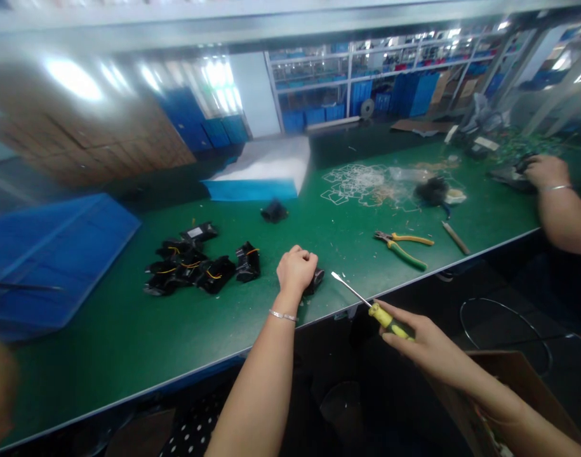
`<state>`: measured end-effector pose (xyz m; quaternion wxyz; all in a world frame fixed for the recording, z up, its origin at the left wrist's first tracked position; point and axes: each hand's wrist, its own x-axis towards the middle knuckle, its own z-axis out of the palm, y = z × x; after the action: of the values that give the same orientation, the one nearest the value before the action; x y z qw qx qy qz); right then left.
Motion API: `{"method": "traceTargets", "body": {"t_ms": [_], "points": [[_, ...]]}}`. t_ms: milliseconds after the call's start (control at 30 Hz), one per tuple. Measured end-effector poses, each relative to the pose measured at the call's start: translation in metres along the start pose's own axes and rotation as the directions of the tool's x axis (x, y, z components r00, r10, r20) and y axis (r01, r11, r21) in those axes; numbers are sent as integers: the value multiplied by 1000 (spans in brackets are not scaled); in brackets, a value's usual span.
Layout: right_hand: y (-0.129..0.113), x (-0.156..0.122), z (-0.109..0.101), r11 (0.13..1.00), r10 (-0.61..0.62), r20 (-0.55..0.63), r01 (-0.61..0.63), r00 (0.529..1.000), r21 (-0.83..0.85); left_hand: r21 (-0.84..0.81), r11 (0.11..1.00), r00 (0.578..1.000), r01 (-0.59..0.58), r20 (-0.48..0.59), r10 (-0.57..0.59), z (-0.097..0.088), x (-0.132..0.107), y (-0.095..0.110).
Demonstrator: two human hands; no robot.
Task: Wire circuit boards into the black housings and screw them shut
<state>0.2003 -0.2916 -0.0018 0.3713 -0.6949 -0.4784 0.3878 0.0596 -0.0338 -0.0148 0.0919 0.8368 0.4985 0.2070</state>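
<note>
My left hand [296, 271] is closed over a small black part [315, 280] on the green bench, near its front edge. Most of that part is hidden under the fingers. In my right hand [416, 339] is a screwdriver [389, 319] with a yellow and black handle. Its bare metal shaft points left and up, with the tip a short way right of the black part and apart from it. Left of my left hand stands one black part with a yellow wire [248, 261]. Farther left lies a pile of similar black parts [180, 266].
Yellow-and-green pliers [402, 247] and a pencil-like stick [456, 238] lie to the right. Behind them spread thin white loops [354, 184]. A blue-sided box [252, 189], a dark piece [273, 211] and a blue bin [47, 254] stand leftward. A co-worker's hand [550, 171] works far right.
</note>
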Motion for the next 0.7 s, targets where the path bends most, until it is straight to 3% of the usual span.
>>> {"method": "traceTargets", "body": {"t_ms": [100, 200, 333, 700], "points": [[1, -6, 7, 913, 163, 162, -211, 973, 349, -42, 998, 999, -37, 20, 38, -2, 2, -2], [1, -3, 16, 777, 156, 258, -280, 953, 564, -110, 986, 991, -125, 31, 129, -2, 4, -7], [1, 6, 20, 707, 147, 322, -327, 935, 627, -171, 967, 980, -186, 39, 196, -2, 5, -12], [5, 17, 21, 628, 169, 393, -406, 904, 664, -174, 967, 980, -184, 44, 194, -3, 3, -11]]}}
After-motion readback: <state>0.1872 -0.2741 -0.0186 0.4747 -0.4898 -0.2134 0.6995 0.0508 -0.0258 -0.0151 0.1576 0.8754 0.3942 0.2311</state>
